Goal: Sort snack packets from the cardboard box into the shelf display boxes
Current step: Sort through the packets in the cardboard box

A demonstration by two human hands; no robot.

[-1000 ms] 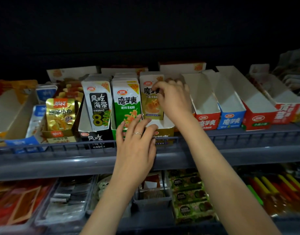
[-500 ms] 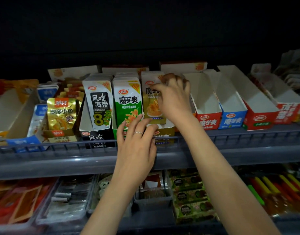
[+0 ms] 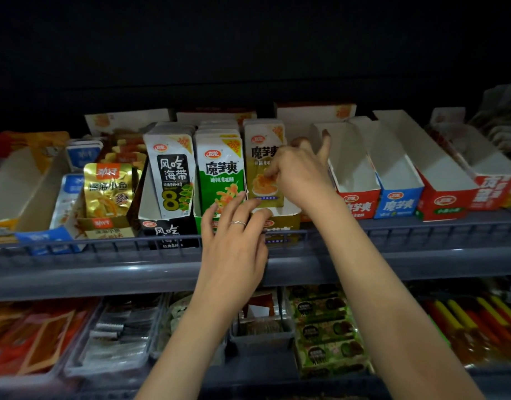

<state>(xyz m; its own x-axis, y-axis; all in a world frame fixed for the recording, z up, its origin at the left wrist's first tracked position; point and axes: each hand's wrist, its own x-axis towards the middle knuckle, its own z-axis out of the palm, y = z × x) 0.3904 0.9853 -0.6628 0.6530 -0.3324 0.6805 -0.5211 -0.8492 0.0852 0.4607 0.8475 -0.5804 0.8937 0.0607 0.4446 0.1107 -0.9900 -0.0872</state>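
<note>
A yellow snack packet (image 3: 262, 157) stands upright at the front of its yellow display box (image 3: 290, 216) on the upper shelf. My right hand (image 3: 302, 176) is at the packet's right edge, fingers curled onto its front and thumb raised. My left hand (image 3: 234, 243) lies with straight fingers against the front of the green display box and the yellow one, just above the shelf rail (image 3: 104, 248). Green packets (image 3: 221, 174) and black-and-white packets (image 3: 172, 171) fill the boxes to the left. No cardboard box is in view.
Right of my right hand stand an empty red display box (image 3: 357, 180), an empty blue one (image 3: 398, 204) and another red one (image 3: 448, 199). A gold packet (image 3: 110, 189) sits at the left. The lower shelf holds trays of other snacks (image 3: 326, 336).
My right hand has slid from the top of the yellow packet down to its right edge, uncovering the packet's face. My left hand has stayed at the box fronts.
</note>
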